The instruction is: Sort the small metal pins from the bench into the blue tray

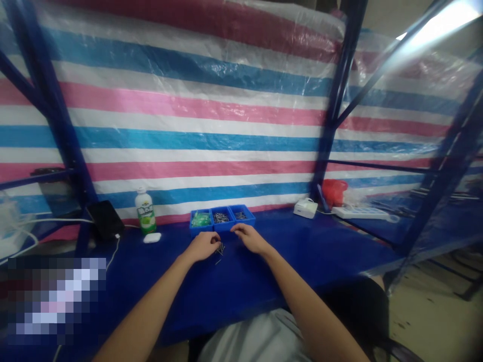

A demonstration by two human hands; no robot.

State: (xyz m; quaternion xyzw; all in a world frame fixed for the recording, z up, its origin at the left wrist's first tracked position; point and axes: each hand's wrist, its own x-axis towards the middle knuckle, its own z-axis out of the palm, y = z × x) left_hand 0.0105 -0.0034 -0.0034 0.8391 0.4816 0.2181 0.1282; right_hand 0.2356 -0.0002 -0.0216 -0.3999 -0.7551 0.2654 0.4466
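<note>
My left hand (206,245) is closed, its curled fingers beside a small pile of thin metal pieces, which look like screws (221,248), on the blue table. What it may grip is too small to tell. My right hand (249,238) is closed in a pinch just in front of the blue bins; anything between its fingertips cannot be made out. Three joined blue bins (204,231) stand beyond my hands. The left one holds small green-and-clear plastic packets (200,219). In the middle and right ones lie small metal pieces (221,217).
On the left stand a white-and-green bottle (145,208), a white earbud case (152,238) and a black phone (106,220) with a cable. To the right are a white box (305,207), a red bag (334,192) and a power strip (360,214). Blue posts (334,105) flank a striped sheet.
</note>
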